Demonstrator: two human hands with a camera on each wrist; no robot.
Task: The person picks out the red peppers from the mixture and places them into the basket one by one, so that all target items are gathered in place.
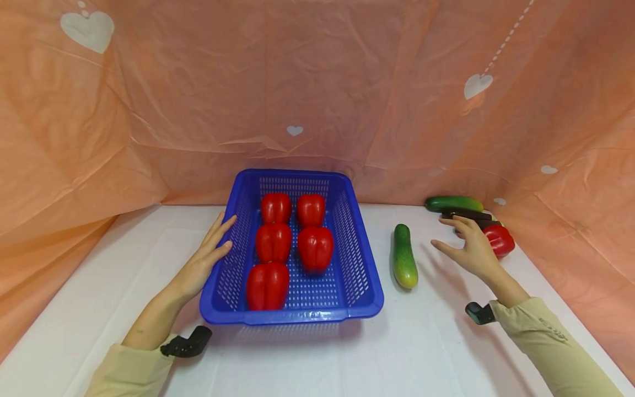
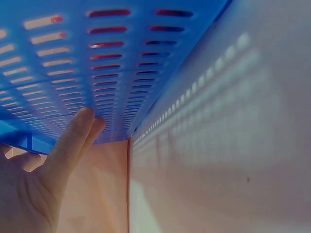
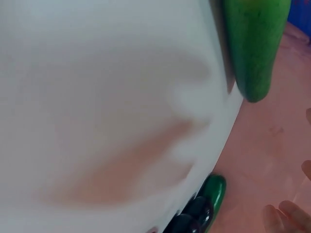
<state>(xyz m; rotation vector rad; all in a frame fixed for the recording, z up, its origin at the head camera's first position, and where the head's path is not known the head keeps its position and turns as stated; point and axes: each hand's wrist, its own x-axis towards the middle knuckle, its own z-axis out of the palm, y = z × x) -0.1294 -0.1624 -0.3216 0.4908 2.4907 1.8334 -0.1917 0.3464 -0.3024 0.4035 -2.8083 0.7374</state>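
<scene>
A blue plastic basket [image 1: 364, 264] holds several red bell peppers [image 1: 316, 249]. At its left side, my left hand [image 1: 200, 264] has fairly straight fingers against the rim and wall; in the left wrist view, fingertips [image 2: 83, 116] rest by the slotted wall [image 2: 104, 77]. My right hand [image 1: 468, 248] hovers above the table on the right, fingers spread and holding nothing. It is between a lone cucumber [image 1: 405, 258] and a red bell pepper [image 1: 499, 241], which it partly covers. The right wrist view catches only parts of its fingers [image 3: 291, 216] and the cucumber [image 3: 255, 53].
Behind the right hand lie another cucumber [image 1: 453, 204] and dark eggplants [image 1: 468, 214], partly hidden. The white-covered table [image 1: 307, 364] meets an orange cloth [image 1: 307, 82] with white hearts at the back and sides.
</scene>
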